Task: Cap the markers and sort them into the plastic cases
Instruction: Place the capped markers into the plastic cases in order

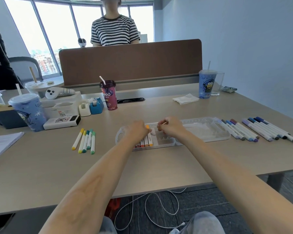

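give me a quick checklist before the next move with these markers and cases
1. Near case holds red-orange markers in a row: ok
2. Free slots beside that row: ok
3. Left hand over the row, grip: cannot tell
4. Right hand pinches a thin item, capped or not: cannot tell
5. Yellow-green markers and blue-purple markers cased: not ok

Left hand (pixel 137 130) over case (pixel 159 146), right hand (pixel 172 126) pinching marker (pixel 165 122)

Matt, smooth wood-tone table (pixel 159 166); clear, glossy plastic cases (pixel 166 143); smooth white plastic markers (pixel 77 139); creased paper napkin (pixel 185 98) near the far edge.
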{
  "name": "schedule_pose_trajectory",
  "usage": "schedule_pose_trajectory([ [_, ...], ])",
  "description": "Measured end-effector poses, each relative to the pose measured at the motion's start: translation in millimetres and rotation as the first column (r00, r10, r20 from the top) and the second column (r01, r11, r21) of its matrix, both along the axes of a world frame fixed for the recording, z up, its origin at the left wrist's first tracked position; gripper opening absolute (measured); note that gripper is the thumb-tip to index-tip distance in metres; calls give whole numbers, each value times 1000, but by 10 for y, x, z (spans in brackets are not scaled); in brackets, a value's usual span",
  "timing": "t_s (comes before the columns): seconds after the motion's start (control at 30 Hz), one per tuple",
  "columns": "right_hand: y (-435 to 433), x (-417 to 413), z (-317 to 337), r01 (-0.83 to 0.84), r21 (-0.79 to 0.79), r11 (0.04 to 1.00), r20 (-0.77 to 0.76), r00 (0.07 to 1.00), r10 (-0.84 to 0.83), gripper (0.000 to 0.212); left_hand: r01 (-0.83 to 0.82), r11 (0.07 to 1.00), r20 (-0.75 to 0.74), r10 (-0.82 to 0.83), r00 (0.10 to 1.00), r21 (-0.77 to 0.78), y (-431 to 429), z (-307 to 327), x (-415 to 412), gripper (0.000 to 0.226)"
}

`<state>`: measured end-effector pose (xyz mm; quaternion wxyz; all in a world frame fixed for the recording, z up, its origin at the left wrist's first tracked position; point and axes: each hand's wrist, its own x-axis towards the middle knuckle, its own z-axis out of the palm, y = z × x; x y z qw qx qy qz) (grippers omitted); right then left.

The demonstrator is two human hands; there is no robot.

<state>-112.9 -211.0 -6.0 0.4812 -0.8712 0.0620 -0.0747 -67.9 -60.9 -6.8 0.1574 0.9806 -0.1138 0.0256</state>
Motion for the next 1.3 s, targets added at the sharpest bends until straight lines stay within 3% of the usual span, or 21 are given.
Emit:
schedule_pose_trajectory([
  [0.27, 458, 66, 143, -62, -76, 995, 29, 998, 64, 2, -26, 982, 107, 47, 993, -187, 564, 5, -123, 17],
  [0.5, 1220, 174, 124, -168, -176, 970, 136, 972, 193, 14, -175, 946, 49, 195, 980, -273, 1440, 115, -196, 15],
  [0.77, 1882, 270, 40, -279, -111, 954, 106, 951, 290, 10, -411, 898, 56, 424, 904, -157, 2367, 93, -84, 13],
  [1.0, 2144, 387, 47, -348, -220, 912, 96, 922, 375, 13, -414, 909, -89, 409, 908, -42, 2421, 43, 134, 25],
  [1.2, 2283, 429, 15, -356, -276, 893, 87, 916, 392, 19, -416, 909, -38, 417, 908, 23, 2415, 30, 203, 29],
  [1.3, 2402, 430, -17, -339, -319, 885, 92, 918, 385, 19, -445, 894, -53, 443, 895, -42, 2480, 67, 161, 34],
])
